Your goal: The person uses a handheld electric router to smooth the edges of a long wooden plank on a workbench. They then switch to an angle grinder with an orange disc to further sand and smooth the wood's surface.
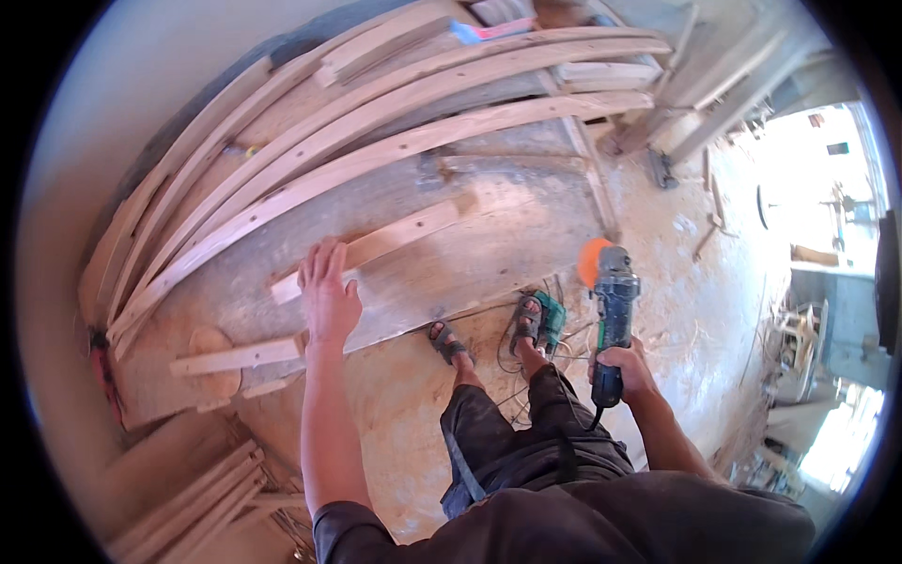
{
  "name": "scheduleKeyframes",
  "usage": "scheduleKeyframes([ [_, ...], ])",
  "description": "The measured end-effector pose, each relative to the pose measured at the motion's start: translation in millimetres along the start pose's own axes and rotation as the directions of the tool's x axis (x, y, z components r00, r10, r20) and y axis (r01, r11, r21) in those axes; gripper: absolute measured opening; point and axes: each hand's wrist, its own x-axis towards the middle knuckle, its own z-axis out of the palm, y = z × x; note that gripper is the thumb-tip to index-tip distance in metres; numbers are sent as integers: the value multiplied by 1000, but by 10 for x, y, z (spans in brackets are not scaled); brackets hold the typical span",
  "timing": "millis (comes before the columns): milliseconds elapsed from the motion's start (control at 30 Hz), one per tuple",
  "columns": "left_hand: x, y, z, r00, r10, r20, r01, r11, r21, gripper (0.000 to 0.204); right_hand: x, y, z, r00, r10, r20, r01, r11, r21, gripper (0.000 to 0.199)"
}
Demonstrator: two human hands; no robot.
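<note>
My right hand (pixel 628 368) is wrapped round the body of an angle grinder (pixel 615 315). The grinder is held off to the right, its orange disc (pixel 592 261) at the far end and its cord hanging from the near end. My left hand (pixel 327 289) is over the left end of a short wooden bar (pixel 404 235), fingers stretched out and thumb apart. Whether the palm presses on the wood cannot be made out. Beneath that bar is a broad grey board (pixel 489 244).
Several long wooden beams with small holes (pixel 404 146) lie beyond the bar. A shorter wooden piece (pixel 240 359) is at the left. Near my right foot lies a green power tool (pixel 552 320) with loose cords. Stacked timber (pixel 202 503) stands at the lower left.
</note>
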Motion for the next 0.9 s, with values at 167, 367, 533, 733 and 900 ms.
scheduleKeyframes([
  [167, 223, 68, 588, 994, 65, 84, -56, 992, -109, 58, 117, 65, -143, 997, 56, -53, -57, 998, -8, 23],
  [367, 142, 990, 1225, 973, 177, 146, -154, 976, -155, 67, 215, 170, -368, 992, 97, -82, -90, 992, 85, 24],
  [533, 293, 1792, 1636, 965, 126, 230, -72, 971, -229, 75, 204, 239, -695, 985, 121, -124, -110, 990, 92, 27],
  [733, 494, 2223, 1846, 959, 160, 234, -105, 967, -231, 69, 236, 296, -931, 984, 123, -126, -115, 991, 68, 31],
  [900, 277, 2410, 1663, 998, -44, -46, 38, 992, -119, 64, 321, 177, -724, 992, 91, -92, -98, 992, -74, 34],
])
